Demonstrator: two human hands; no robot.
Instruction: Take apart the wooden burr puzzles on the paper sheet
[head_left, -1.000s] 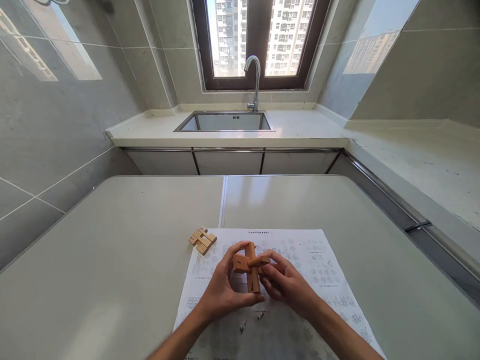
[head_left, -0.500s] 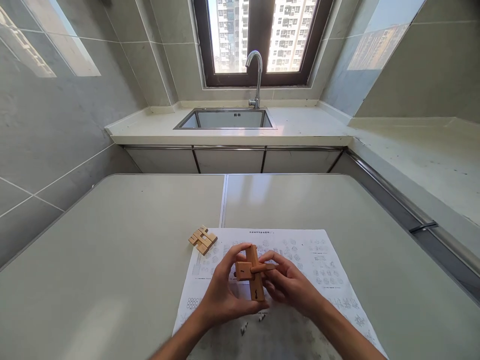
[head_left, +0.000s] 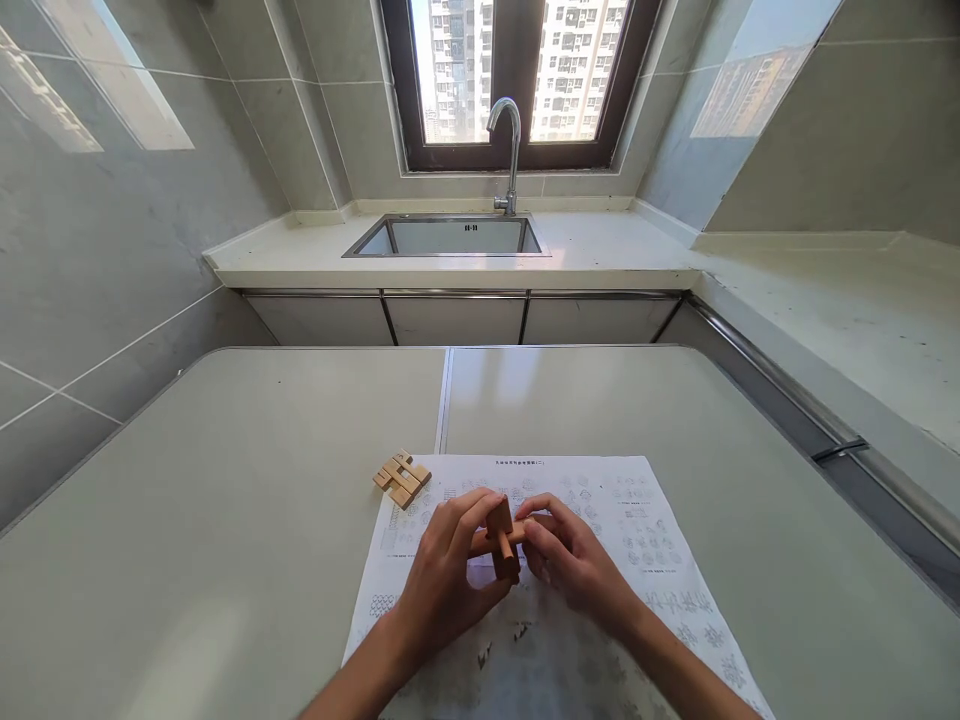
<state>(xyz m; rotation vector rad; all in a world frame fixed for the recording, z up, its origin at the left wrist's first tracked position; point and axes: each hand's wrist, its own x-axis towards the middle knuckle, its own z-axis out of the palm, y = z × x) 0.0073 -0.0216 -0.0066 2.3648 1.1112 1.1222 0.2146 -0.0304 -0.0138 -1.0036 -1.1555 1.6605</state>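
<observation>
Left hand [head_left: 442, 580] and right hand [head_left: 566, 560] pinch crossed wooden puzzle pieces [head_left: 499, 540] from opposite sides, steadying them above the instruction sheet [head_left: 637, 520]

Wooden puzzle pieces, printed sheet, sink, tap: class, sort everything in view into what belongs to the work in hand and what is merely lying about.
In hand:
- crossed wooden pieces, gripped by left hand and right hand
- printed diagram sheet under the hands
- small stack of wooden pieces at the sheet's corner

Lying about:
- sink
- tap
- window
</observation>
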